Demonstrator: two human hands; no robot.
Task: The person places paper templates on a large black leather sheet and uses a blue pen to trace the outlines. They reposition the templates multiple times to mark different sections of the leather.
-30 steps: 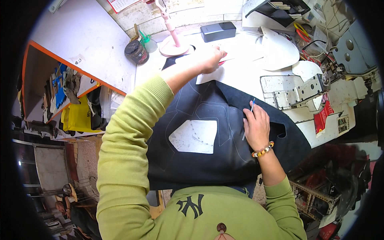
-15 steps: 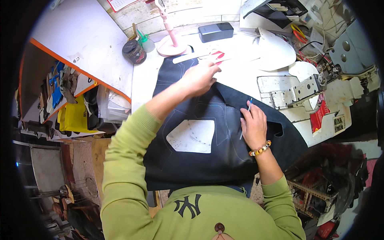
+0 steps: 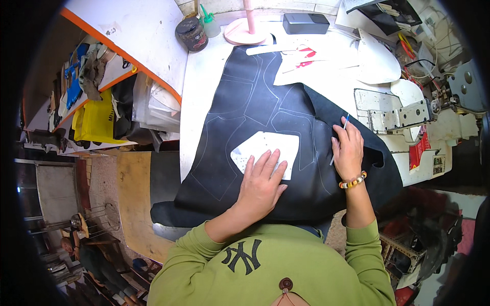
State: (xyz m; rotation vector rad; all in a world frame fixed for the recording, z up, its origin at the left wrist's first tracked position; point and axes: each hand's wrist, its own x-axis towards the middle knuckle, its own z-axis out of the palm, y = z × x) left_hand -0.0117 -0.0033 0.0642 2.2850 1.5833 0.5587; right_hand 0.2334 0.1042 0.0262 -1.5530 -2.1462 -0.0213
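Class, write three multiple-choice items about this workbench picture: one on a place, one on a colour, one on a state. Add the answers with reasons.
1. Where does the left hand rest?
A. on the white card template
B. on the round dark jar
C. on the yellow bag

2. What colour is the large sheet of material spread on the bench?
A. white
B. black
C. orange

3. What does the right hand do?
A. lies flat and empty
B. grips scissors
C. holds a thin marking pen

Answers: A, the palm and fingers press on the template; B, the sheet is black with pale traced outlines; C, the pen stands between the fingers at the sheet's edge.
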